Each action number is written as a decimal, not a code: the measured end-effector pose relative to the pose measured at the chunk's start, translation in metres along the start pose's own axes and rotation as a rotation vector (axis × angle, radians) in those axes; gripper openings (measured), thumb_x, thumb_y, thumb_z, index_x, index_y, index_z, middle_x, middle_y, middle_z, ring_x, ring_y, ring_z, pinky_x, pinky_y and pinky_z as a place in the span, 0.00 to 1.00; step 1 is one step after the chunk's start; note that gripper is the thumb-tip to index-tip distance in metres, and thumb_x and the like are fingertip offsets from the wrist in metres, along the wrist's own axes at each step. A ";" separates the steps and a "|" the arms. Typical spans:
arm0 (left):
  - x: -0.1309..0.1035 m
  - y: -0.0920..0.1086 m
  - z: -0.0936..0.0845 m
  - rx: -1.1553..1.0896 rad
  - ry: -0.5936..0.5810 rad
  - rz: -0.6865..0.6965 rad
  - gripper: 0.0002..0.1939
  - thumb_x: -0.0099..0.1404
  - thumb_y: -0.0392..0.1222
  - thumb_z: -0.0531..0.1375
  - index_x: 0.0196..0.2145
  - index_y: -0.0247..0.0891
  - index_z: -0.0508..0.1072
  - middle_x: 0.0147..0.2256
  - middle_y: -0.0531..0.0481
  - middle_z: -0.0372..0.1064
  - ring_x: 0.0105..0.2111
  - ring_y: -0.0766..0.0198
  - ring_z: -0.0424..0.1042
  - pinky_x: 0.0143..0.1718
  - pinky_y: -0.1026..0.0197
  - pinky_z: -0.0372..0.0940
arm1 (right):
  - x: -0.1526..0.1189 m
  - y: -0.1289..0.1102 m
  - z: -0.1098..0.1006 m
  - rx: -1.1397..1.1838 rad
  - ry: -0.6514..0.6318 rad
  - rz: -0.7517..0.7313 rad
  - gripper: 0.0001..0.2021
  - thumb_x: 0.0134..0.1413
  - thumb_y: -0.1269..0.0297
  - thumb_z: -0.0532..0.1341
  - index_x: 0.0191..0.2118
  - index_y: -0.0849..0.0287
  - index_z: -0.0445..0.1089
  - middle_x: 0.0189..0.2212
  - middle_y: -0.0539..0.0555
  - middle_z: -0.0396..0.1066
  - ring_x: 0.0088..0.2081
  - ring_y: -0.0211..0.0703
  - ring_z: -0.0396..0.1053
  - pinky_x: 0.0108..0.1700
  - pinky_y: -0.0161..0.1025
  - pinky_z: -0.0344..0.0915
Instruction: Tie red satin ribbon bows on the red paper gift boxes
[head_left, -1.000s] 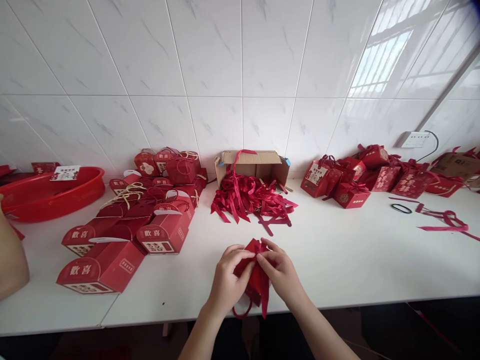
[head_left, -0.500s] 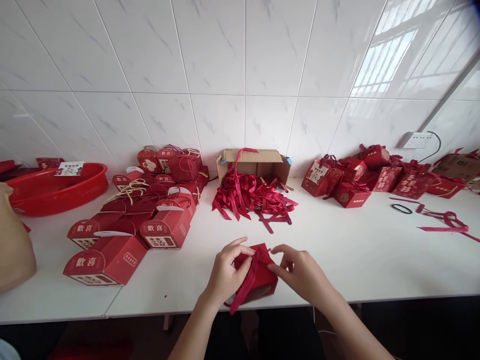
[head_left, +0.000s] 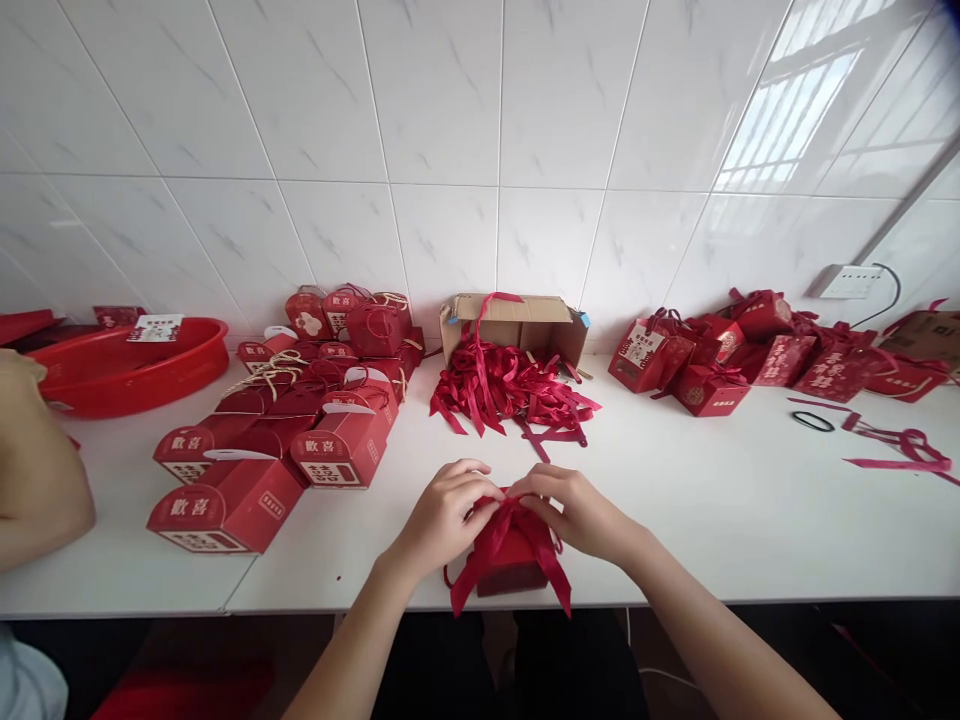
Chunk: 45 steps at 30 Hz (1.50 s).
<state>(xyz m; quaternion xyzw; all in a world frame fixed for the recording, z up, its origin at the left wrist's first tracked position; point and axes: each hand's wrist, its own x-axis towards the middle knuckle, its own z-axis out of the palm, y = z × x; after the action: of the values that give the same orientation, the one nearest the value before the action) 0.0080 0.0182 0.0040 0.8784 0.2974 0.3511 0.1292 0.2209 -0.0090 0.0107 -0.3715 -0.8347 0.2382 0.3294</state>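
Note:
A small red gift box sits at the table's front edge between my hands. On its top lies a dark red satin ribbon, both tails hanging down over the near side. My left hand pinches the ribbon from the left with thumb and forefinger. From the right, my right hand pinches it close to the same spot, and the fingertips of both hands nearly meet. The crossing of the ribbon is partly hidden under my fingers. A red cord loop shows at the box's left side.
Beyond my hands, a cardboard carton spills a heap of red ribbons. Red gift boxes stand in rows at left, near a red basin and another person's arm. More tied boxes and a black ring lie right.
My right hand has moved left to meet my left hand at the ribbon. Two ribbon tails now spread over the box's front, where one hung before. The box has turned slightly.

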 end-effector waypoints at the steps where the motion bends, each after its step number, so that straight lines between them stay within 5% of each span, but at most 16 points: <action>1: 0.001 -0.001 -0.002 0.015 -0.004 0.008 0.07 0.61 0.31 0.57 0.32 0.40 0.73 0.32 0.50 0.75 0.45 0.59 0.70 0.45 0.56 0.66 | -0.003 0.000 0.001 -0.046 -0.002 -0.052 0.18 0.60 0.75 0.49 0.48 0.54 0.71 0.36 0.55 0.68 0.34 0.39 0.68 0.37 0.37 0.68; 8: 0.006 -0.005 -0.008 0.054 -0.030 0.016 0.08 0.59 0.29 0.58 0.34 0.40 0.71 0.37 0.50 0.72 0.42 0.62 0.71 0.43 0.59 0.66 | -0.011 0.006 0.014 -0.337 -0.017 -0.156 0.18 0.62 0.71 0.51 0.54 0.51 0.68 0.34 0.57 0.64 0.36 0.43 0.64 0.35 0.37 0.65; 15: 0.009 -0.011 -0.005 0.164 -0.015 0.035 0.10 0.61 0.29 0.56 0.38 0.40 0.72 0.35 0.49 0.73 0.39 0.60 0.69 0.44 0.55 0.62 | -0.014 0.008 0.019 -0.249 -0.037 -0.191 0.16 0.62 0.70 0.53 0.48 0.48 0.73 0.31 0.55 0.58 0.34 0.43 0.61 0.32 0.37 0.61; 18: 0.009 -0.009 -0.005 0.144 -0.094 0.014 0.11 0.61 0.30 0.54 0.38 0.41 0.72 0.33 0.50 0.72 0.39 0.60 0.67 0.44 0.55 0.61 | -0.015 0.010 0.019 -0.211 -0.022 -0.182 0.15 0.62 0.70 0.53 0.46 0.49 0.75 0.30 0.54 0.55 0.32 0.41 0.60 0.30 0.37 0.61; 29: 0.014 -0.001 -0.006 -0.515 -0.402 -0.356 0.08 0.61 0.33 0.47 0.28 0.41 0.63 0.52 0.48 0.61 0.56 0.57 0.55 0.53 0.54 0.59 | -0.016 0.014 0.020 -0.103 -0.037 -0.151 0.14 0.61 0.68 0.54 0.47 0.50 0.74 0.35 0.55 0.57 0.36 0.42 0.61 0.34 0.39 0.65; 35: 0.014 -0.001 0.003 -0.431 -0.319 -0.291 0.06 0.63 0.43 0.54 0.30 0.41 0.64 0.46 0.46 0.64 0.50 0.56 0.59 0.47 0.54 0.62 | -0.017 0.016 0.020 0.008 -0.063 -0.149 0.16 0.62 0.72 0.52 0.42 0.51 0.76 0.36 0.54 0.55 0.37 0.39 0.61 0.37 0.39 0.67; 41: 0.010 -0.003 0.015 -0.428 -0.228 -0.343 0.04 0.65 0.42 0.54 0.32 0.40 0.64 0.43 0.47 0.64 0.42 0.62 0.64 0.45 0.57 0.64 | -0.017 0.019 0.020 0.055 -0.078 -0.139 0.17 0.59 0.75 0.53 0.41 0.51 0.77 0.36 0.53 0.54 0.39 0.40 0.60 0.40 0.39 0.67; 45: 0.008 0.001 0.019 -0.503 -0.168 -0.377 0.04 0.61 0.40 0.58 0.31 0.39 0.67 0.44 0.45 0.65 0.48 0.59 0.65 0.46 0.58 0.65 | -0.018 0.018 0.019 0.077 -0.062 -0.115 0.17 0.58 0.76 0.54 0.38 0.50 0.77 0.35 0.52 0.53 0.36 0.39 0.59 0.38 0.39 0.67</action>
<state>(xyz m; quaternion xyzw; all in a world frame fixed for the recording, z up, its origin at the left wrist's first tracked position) 0.0266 0.0219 -0.0051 0.7743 0.3471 0.3097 0.4289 0.2244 -0.0145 -0.0204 -0.3025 -0.8547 0.2623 0.3305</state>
